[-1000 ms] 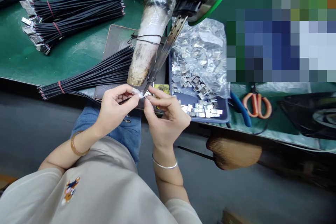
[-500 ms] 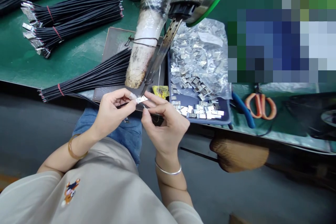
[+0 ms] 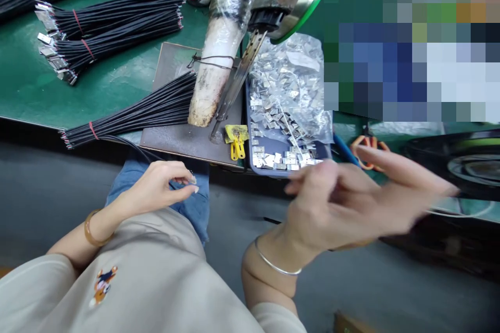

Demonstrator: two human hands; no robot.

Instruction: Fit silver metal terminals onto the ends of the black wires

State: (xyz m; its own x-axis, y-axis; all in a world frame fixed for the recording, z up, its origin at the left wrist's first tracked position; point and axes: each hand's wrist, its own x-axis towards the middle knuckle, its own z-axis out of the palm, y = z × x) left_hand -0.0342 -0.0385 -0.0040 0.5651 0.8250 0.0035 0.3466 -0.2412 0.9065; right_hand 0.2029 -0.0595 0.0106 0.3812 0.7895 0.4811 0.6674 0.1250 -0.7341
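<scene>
My left hand (image 3: 164, 182) hovers over my lap below the board's front edge. Its fingers are loosely curved, thumb tip a little apart from the fingertips, and no connector shows between them. Dark cable strands (image 3: 128, 144) run from the tied black cable bundle (image 3: 148, 106) toward the back of this hand. My right hand (image 3: 344, 208) is raised right of it, in front of the parts tray (image 3: 273, 171), and smeared by motion. A thin pale wire (image 3: 289, 127) slants across the tray toward its fingers; whether they grip it is unclear. Metal USB-type connectors (image 3: 291, 158) lie in the tray.
A soldering iron (image 3: 234, 93) points down beside a white-tipped, plastic-wrapped tube (image 3: 211, 83) over the brown board (image 3: 175, 138). Yellow clip (image 3: 237, 148) sits at the board's edge. Tied cable bundles (image 3: 117, 21) lie at back left. Orange-handled scissors (image 3: 369, 143) are partly behind my right hand.
My hands have parted: the right swung away to the right, the left drew slightly back and down. The connector between my left fingertips is no longer visible. The yellow clip has come into view.
</scene>
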